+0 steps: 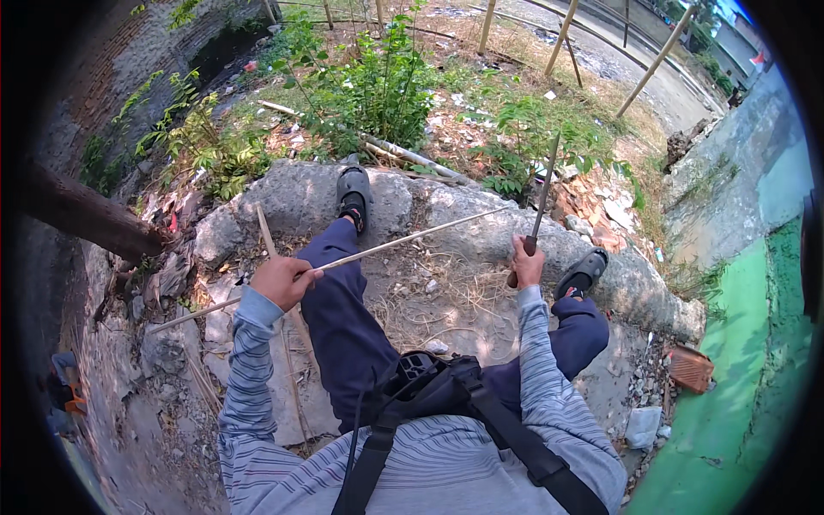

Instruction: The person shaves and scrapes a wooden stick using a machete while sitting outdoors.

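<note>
My left hand (285, 282) is closed around a long thin bamboo strip (410, 236). The strip slants up to the right, and its far tip lies short of the knife. In my right hand (527, 263) is the dark brown handle of a long knife (545, 187), its narrow blade pointing up and away from me. Blade and strip are apart. Below my left hand, a wider bamboo slat (264, 228) runs down past my left leg. Pale thin shavings (459, 319) lie scattered on the ground between my legs.
My sandaled feet rest at a low broken concrete ledge (296, 190). Beyond it stand green shrubs (386, 94) and bamboo posts (562, 36). A dark wooden post (90, 213) leans at left. A green-painted wall (730, 335) and an orange-brown brick (690, 369) are at right.
</note>
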### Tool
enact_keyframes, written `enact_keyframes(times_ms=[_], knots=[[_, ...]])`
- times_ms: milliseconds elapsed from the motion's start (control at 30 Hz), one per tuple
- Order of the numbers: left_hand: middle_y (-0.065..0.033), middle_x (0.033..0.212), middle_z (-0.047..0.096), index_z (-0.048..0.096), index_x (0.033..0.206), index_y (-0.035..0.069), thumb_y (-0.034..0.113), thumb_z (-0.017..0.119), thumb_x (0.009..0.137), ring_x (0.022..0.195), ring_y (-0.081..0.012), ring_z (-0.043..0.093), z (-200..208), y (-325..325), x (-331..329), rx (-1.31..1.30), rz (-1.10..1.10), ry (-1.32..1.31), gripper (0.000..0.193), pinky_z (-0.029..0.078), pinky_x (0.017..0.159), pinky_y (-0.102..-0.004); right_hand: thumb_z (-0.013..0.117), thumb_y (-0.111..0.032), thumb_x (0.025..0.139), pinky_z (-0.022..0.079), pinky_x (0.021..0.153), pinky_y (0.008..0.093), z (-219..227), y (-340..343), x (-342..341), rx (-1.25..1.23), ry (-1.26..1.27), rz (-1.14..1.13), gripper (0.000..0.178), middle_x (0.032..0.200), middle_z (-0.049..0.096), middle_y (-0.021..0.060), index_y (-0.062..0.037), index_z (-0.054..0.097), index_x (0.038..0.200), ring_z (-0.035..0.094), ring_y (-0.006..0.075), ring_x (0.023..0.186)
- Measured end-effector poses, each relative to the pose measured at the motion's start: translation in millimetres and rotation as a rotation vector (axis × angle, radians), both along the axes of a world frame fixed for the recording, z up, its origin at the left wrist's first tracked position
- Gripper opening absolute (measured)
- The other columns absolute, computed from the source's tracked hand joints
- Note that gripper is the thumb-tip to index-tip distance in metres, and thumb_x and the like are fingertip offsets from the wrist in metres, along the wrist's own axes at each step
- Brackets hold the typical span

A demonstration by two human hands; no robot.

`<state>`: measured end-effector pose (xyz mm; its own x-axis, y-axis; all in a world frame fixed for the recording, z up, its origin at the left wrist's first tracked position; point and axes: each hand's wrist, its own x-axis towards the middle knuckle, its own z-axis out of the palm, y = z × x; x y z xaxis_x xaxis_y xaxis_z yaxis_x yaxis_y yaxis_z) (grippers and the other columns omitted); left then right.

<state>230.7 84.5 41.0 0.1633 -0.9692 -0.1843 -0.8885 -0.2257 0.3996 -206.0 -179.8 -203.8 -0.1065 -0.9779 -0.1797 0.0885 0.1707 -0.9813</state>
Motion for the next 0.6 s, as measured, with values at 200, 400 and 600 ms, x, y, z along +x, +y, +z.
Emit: enact_keyframes(times_ms=[200, 400, 600], knots=[[-0.0002, 0.059, 0.056, 0.076, 0.081, 0.002, 0.028, 0.066, 0.101, 0.058, -0.0085, 0.044, -34, 61, 1, 0.003, 0.006, 0.413, 0.034, 0.036, 0.055, -0.0315, 0.074, -0.034, 0.096, 0.031, 0.04, 0.0227, 94, 20, -21, -0.058, 0.011, 0.101, 0.038, 0.064, 0.05, -0.0052, -0.0039, 0.07, 0.119, 0.043, 0.0033, 0.046], [0.001, 0.068, 0.063, 0.077, 0.09, 0.0, 0.028, 0.064, 0.103, 0.064, -0.0055, 0.05, -77, 108, -28, 0.017, 0.043, 0.748, 0.033, 0.038, 0.057, -0.0275, 0.068, -0.041, 0.1, 0.029, 0.039, 0.021, 137, 44, -22, -0.073, -0.249, 0.212, 0.046, 0.059, 0.04, -0.0072, -0.0023, 0.068, 0.125, 0.037, 0.0028, 0.043], [-0.0003, 0.082, 0.072, 0.078, 0.097, 0.002, 0.03, 0.064, 0.103, 0.074, -0.0066, 0.059, -87, 112, -42, 0.122, 0.031, 0.781, 0.032, 0.047, 0.067, -0.0258, 0.069, -0.029, 0.099, 0.032, 0.04, 0.0241, 144, 24, -30, -0.163, -0.336, 0.113, 0.033, 0.06, 0.037, -0.0072, -0.0033, 0.066, 0.119, 0.036, 0.0039, 0.042]])
